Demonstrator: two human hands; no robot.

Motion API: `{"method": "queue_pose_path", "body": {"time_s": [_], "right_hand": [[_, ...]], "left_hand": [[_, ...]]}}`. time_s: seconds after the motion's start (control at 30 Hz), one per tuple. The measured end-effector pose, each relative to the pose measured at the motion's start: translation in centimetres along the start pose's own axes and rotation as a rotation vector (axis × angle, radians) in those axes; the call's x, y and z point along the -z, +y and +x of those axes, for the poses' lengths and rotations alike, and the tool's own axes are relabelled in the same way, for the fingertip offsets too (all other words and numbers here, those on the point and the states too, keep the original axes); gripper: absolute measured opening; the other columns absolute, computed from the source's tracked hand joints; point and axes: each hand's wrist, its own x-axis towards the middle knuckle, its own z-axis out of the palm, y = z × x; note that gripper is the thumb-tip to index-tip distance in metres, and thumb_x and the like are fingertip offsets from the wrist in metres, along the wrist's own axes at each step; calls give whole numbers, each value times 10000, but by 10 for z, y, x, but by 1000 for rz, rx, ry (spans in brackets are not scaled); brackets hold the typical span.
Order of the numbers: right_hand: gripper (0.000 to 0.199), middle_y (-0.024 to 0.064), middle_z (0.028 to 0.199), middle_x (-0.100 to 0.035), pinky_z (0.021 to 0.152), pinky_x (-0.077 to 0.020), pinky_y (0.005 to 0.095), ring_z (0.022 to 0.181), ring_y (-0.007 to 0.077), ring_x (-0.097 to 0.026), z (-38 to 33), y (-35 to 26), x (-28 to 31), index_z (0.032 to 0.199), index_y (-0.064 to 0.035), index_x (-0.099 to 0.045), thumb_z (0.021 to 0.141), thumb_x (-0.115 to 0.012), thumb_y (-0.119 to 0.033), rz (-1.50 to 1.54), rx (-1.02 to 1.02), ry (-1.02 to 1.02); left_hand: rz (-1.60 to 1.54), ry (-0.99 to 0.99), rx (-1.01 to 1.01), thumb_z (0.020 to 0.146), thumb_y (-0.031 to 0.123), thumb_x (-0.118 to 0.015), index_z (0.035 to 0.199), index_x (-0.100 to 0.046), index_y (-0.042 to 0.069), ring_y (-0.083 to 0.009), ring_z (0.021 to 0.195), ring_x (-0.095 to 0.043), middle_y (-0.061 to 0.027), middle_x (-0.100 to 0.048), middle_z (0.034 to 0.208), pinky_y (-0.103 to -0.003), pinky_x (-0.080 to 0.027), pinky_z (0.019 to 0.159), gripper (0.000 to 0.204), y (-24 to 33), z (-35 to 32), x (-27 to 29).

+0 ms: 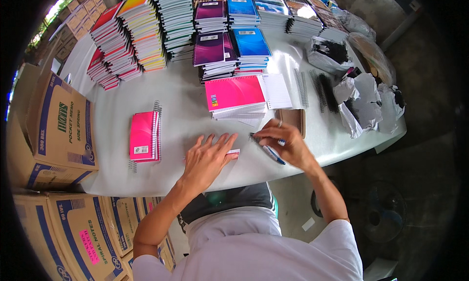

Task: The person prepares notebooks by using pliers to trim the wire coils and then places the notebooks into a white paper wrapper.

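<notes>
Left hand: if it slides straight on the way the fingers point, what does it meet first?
The left hand lies flat, fingers pointing up and right across the white table. After a bare stretch, the first thing in line looks like the pink-covered notebook stack. Depth is unclear, so it's a likely hit, not a certain one.

Stacks of coloured spiral notebooks (pixel 146 32) stood across the white table (pixel 185 100), a brown pouch (pixel 292 119) lay beside loose black spiral coils (pixel 325 90), and cardboard boxes (pixel 61 129) were piled at the left.
</notes>
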Motion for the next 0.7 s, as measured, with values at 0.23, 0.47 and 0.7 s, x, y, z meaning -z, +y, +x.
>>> {"method": "queue_pose_path", "body": {"time_s": [0.23,0.47,0.7], "right_hand": [[219,83,920,-641,722,-487,339,811,201,-594,-7,-4,-29,1056,-30,-712,843,-697,19,154,-176,-56],[241,141,960,-626,726,-499,402,834,315,-640,-3,0,-23,1093,-1,-636,854,-666,7,1,-74,-238],[267,157,983,-592,733,-497,469,875,377,-624,-4,-17,-28,1142,-32,-558,885,-628,-48,-311,45,-197]], "left_hand": [[3,-36,11,937,389,-585,1404,-489,149,-378,1150,-608,-118,-632,1279,-516,-444,996,534,3,1,3],[-15,-37,31,913,397,-612,1390,-505,155,-362,1117,-625,-108,-637,1262,-450,-508,919,545,0,1,2],[-170,-199,128,892,326,-652,1404,-498,178,-288,1044,-659,-77,-641,1268,-436,-549,816,555,14,11,20]]}}
